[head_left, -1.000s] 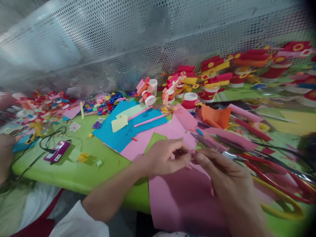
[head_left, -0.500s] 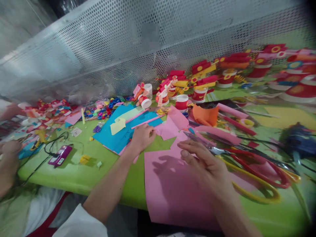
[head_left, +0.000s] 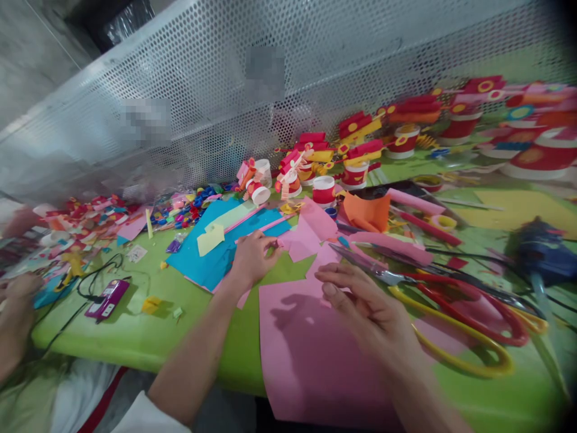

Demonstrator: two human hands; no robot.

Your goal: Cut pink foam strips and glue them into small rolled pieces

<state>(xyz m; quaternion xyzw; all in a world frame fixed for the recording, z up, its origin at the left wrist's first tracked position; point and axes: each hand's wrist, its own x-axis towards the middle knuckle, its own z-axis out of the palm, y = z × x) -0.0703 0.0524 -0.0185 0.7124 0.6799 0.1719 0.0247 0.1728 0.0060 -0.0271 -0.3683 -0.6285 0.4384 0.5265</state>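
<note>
My left hand (head_left: 253, 257) is low over the green table, its fingers curved and the thumb apart from them. Its fingertips are beside small pink paper pieces (head_left: 304, 240); I see nothing held in it. Below and to the right, my right hand (head_left: 363, 300) hovers above a large pink paper sheet (head_left: 293, 355) and casts a shadow on it. Its fingers are loosely bent, thumb a little apart, with nothing visible between them. Scissors with red and yellow handles (head_left: 469, 300) lie just right of this hand. A blue sheet (head_left: 202, 264) lies beyond my left hand.
Paper-decorated cups (head_left: 323, 191) stand along a perforated metal panel (head_left: 207, 90). Orange paper (head_left: 366, 210) and a dark blue tool (head_left: 541, 252) lie right. A purple device (head_left: 107, 299) with cables lies left, near another person's hand (head_left: 20, 294).
The view has shifted slightly. My left thumb and fingers have spread a little near the pink pieces. My right hand keeps nearly the same pose above the pink sheet.
</note>
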